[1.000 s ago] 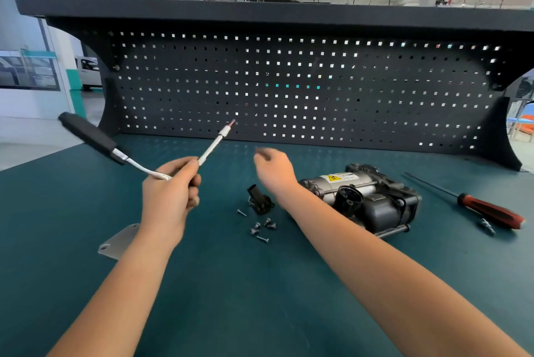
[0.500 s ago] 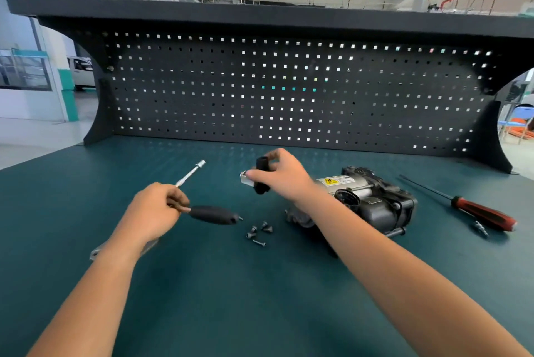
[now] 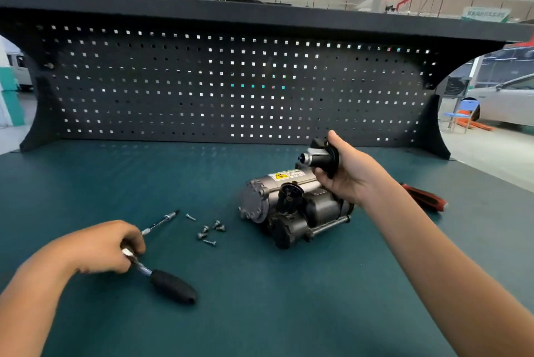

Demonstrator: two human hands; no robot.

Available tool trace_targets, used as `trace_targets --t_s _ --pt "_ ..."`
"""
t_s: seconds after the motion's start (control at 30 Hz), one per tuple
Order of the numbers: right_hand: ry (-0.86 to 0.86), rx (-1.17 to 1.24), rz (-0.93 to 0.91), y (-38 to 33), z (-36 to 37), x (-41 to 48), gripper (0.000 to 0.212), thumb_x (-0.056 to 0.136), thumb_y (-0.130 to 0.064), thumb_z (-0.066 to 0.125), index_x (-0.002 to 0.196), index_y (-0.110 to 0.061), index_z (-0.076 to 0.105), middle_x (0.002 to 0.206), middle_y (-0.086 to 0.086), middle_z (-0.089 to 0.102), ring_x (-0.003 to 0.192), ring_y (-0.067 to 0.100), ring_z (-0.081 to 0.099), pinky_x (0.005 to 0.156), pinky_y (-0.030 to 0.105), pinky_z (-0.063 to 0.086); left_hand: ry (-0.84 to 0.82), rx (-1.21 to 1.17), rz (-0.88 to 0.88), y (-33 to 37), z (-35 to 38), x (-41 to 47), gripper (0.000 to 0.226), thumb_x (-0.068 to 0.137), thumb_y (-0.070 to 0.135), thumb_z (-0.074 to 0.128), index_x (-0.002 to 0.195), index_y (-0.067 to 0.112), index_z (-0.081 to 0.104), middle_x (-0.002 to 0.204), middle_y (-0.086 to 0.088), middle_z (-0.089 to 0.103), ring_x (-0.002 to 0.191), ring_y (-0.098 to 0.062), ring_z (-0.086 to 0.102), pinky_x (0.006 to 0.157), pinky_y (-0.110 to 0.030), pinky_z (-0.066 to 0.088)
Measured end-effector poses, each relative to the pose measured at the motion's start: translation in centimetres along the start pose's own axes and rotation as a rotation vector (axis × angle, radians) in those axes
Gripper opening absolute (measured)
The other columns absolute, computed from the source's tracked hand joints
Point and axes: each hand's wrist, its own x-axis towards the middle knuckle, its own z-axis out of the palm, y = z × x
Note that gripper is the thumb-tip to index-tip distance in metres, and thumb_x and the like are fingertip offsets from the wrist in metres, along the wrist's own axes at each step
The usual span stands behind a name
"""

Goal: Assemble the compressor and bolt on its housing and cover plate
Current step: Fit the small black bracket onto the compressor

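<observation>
compressor [image 3: 291,206] is lying on its side on the bench [image 3: 260,322], right of centre, round silver end cap facing left, yellow warning label up. i am judging it heavy and stiff: cast metal and a dense motor can, nothing that gives. i would be taking it by the silver barrel or the blocky dark body, palm over the top, not by the thin rod along its near edge or the open black port on top, which look likelier to bend or crack. its finish is looking smooth, so a loose grip may slip.

right hand [image 3: 351,176] is hovering just above and behind the compressor, fingers and thumb curling round a small black fitting [image 3: 322,156] with a silver nose pointing left. that piece is looking light; i am holding it by its collar, leaving the nose free for seating. whether it is touching the compressor i cannot tell.

left hand [image 3: 104,247] is sitting low by the bench, fingers pinching the metal neck of the ratchet [image 3: 172,287], black handle pointing toward me, thin shaft pointing away toward the screws [image 3: 209,231]. those are lying loose between ratchet and compressor, small and easy to scatter. screwdriver [image 3: 424,200] is lying behind my right wrist. no cover plate is showing.
</observation>
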Motion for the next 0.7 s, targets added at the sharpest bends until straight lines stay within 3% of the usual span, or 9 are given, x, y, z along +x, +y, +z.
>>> trace_targets --t_s 0.07,0.13,0.23,0.33,0.43,0.53,0.6,0.7 --pt "-0.015 0.011 0.040 0.3 -0.5 0.0 0.025 0.088 -0.037 0.061 0.086 -0.012 0.058 0.054 0.003 0.066 0.043 0.011 0.060 0.038 0.016 0.046 -0.007 -0.016 0.001 -0.2 0.0 0.2 0.029 0.054 0.016 0.057 0.077 0.032 0.062 0.084 0.009 0.065 0.077 -0.014 0.063 0.070 -0.030 0.052" --pt "-0.053 -0.012 0.030 0.6 -0.8 0.0 0.021 0.087 -0.032 0.064 0.087 -0.011 0.062 0.060 0.004 0.067 0.049 0.011 0.061 0.041 0.015 0.046 0.006 -0.020 0.004 -0.5 0.1 0.6 0.030 0.052 0.020 0.057 0.078 0.033 0.062 0.086 0.011 0.065 0.077 -0.007 0.062 0.072 -0.025 0.052" --pt "-0.083 -0.113 -0.154 0.7 -0.8 0.3 0.009 0.084 -0.018 0.067 0.077 -0.013 0.069 0.071 0.004 0.066 0.061 0.012 0.061 0.055 0.020 0.051 0.022 -0.007 0.001 -0.9 0.3 0.9 0.029 0.051 0.023 0.057 0.078 0.034 0.062 0.087 0.012 0.065 0.078 -0.004 0.061 0.074 -0.024 0.052" --pt "-0.136 -0.317 -0.339 1.1 -0.7 0.3 0.008 0.078 -0.015 0.073 0.084 -0.019 0.071 0.078 0.007 0.065 0.073 0.017 0.061 0.073 0.029 0.052 0.024 -0.013 0.003 -1.1 0.3 1.2 0.026 0.057 0.017 0.061 0.077 0.033 0.062 0.088 0.010 0.065 0.078 -0.006 0.062 0.074 -0.024 0.052" --pt "-0.137 -0.582 -0.458 2.2 -0.4 0.4 0.013 0.076 -0.024 0.075 0.085 -0.031 0.068 0.068 -0.004 0.065 0.065 0.009 0.057 0.063 0.015 0.047 0.024 -0.017 0.003 -1.3 0.3 1.3 0.026 0.058 0.016 0.063 0.078 0.033 0.062 0.089 0.010 0.065 0.078 -0.005 0.062 0.074 -0.023 0.052" --pt "-0.114 -0.803 -0.540 3.4 0.0 0.9 0.011 0.077 -0.036 0.074 0.083 -0.031 0.066 0.055 -0.018 0.057 0.052 -0.002 0.050 0.052 0.007 0.039 0.024 -0.026 0.002 -1.4 0.3 1.4 0.027 0.056 0.018 0.062 0.078 0.033 0.063 0.088 0.010 0.066 0.077 -0.004 0.061 0.072 -0.021 0.051" --pt "-0.090 -0.920 -0.560 3.5 0.0 1.2 0.012 0.078 -0.043 0.070 0.078 -0.031 0.066 0.056 -0.021 0.060 0.056 -0.004 0.055 0.059 0.010 0.044 0.030 -0.028 0.004 -1.6 0.3 1.5 0.026 0.059 0.015 0.064 0.078 0.033 0.063 0.088 0.010 0.066 0.077 -0.004 0.061 0.070 -0.019 0.050" --pt "-0.101 -0.977 -0.518 2.8 0.0 1.3 0.004 0.082 -0.030 0.069 0.081 -0.026 0.070 0.075 -0.013 0.068 0.076 0.005 0.063 0.070 0.018 0.048 0.036 -0.046 0.003 -1.9 0.4 1.6 0.027 0.059 0.014 0.065 0.078 0.032 0.064 0.087 0.008 0.067 0.076 -0.007 0.062 0.070 -0.021 0.051"
